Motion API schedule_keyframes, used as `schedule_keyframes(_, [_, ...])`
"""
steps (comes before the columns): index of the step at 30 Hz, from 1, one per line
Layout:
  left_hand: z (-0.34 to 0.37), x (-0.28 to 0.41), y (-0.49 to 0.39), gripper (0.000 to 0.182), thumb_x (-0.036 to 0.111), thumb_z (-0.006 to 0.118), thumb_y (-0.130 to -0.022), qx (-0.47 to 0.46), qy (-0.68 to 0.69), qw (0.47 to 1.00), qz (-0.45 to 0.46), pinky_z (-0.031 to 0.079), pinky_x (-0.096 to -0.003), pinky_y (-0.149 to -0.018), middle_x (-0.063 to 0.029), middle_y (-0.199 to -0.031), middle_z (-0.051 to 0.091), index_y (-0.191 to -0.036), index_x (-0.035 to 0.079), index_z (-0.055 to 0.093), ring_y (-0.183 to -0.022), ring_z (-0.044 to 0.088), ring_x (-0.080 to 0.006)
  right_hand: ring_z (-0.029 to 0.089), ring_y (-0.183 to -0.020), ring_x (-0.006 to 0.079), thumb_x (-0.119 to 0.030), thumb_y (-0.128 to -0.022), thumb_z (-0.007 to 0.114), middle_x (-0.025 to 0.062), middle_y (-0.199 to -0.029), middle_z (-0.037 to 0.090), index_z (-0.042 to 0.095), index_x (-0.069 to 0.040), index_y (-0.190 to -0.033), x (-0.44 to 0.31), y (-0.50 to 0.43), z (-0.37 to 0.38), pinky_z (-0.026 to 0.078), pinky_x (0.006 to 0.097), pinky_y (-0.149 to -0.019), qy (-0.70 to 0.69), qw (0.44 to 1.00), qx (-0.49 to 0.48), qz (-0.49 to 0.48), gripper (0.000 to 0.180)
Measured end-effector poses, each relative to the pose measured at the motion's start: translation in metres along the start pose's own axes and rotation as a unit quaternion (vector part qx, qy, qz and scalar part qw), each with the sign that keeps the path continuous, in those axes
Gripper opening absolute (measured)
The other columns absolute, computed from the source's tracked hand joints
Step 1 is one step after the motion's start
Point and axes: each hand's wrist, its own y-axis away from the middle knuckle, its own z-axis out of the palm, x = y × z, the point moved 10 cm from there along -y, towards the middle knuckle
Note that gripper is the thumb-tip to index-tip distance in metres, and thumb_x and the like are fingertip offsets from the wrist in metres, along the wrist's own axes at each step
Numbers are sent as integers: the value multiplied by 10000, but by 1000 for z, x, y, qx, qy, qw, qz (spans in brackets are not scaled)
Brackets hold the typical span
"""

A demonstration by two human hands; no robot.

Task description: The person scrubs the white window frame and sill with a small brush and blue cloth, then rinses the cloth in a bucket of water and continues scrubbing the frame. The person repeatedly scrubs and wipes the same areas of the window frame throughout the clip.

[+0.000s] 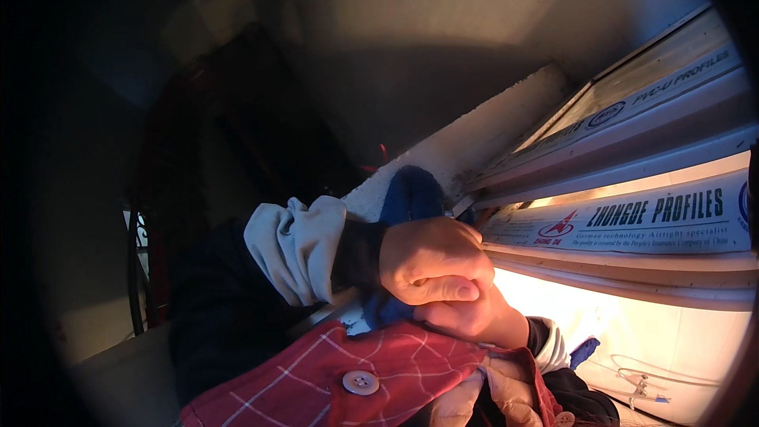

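My left hand [436, 258] comes in from the left, from a rolled pale cuff over a dark sleeve. It is wrapped over my right hand [474, 313], its thumb lying across the front. The right forearm enters from the lower right, and most of that hand's fingers are hidden under the left. No object shows between the hands. Just below them is a red garment [403, 362] with white check lines and a large pale button [360, 382]. A blue item [415, 193], perhaps a shoe, shows beyond the left wrist.
A white PVC window frame [616, 261] with printed protective film crosses the right side, close to the hands. Bright light comes from beneath it. A rough-edged pale ledge [468, 130] runs diagonally behind. Clear thin tubing or cord [640, 388] lies at lower right. The left is very dark.
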Motion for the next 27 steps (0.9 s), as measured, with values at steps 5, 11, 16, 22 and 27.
schedule_keyframes(5, [-12, 21, -10, 151, 121, 564, -976, 72, -9, 996, -55, 463, -355, -546, -144, -725, 624, -938, -18, 609, -579, 583, -288, 627, -590, 234, -92, -644, 701, 62, -686, 575, 672, -83, -784, -13, -4, -4, 482, 343, -472, 107, 992, 12, -60, 144])
schedule_keyframes(11, [-62, 40, 6, 231, 187, 555, -997, 210, 218, 912, -277, 439, -287, -508, -86, -750, 640, -961, -24, 640, -556, 565, -120, 542, -510, 197, -125, -660, 634, 30, -609, 467, 615, -105, -827, -32, -3, 0, 439, 338, -426, 205, 966, -8, -159, 170])
schedule_keyframes(16, [-42, 79, -17, 190, 156, 600, -975, 39, 27, 999, -27, 397, -319, -467, -92, -712, 594, -971, -30, 643, -494, 506, -180, 554, -518, 199, -129, -672, 639, 35, -622, 487, 627, -96, -833, -28, -5, 2, 436, 332, -425, 182, 970, -4, -162, 165])
schedule_keyframes(22, [-5, 81, -23, 210, 108, 629, -957, -30, 53, 997, 38, 357, -341, -432, -121, -671, 567, -991, -99, 616, -469, 490, -213, 574, -531, 220, -119, -693, 638, 61, -640, 534, 642, -84, -819, -26, -3, 0, 438, 349, -430, 146, 980, -9, -137, 131])
schedule_keyframes(27, [-4, 87, -26, 203, 109, 634, -949, -51, 63, 996, 27, 350, -328, -416, -115, -663, 570, -964, -93, 625, -452, 482, -208, 605, -556, 237, -139, -677, 694, 79, -708, 589, 662, -54, -868, -23, 0, 2, 442, 315, -442, 158, 977, -25, -142, 212])
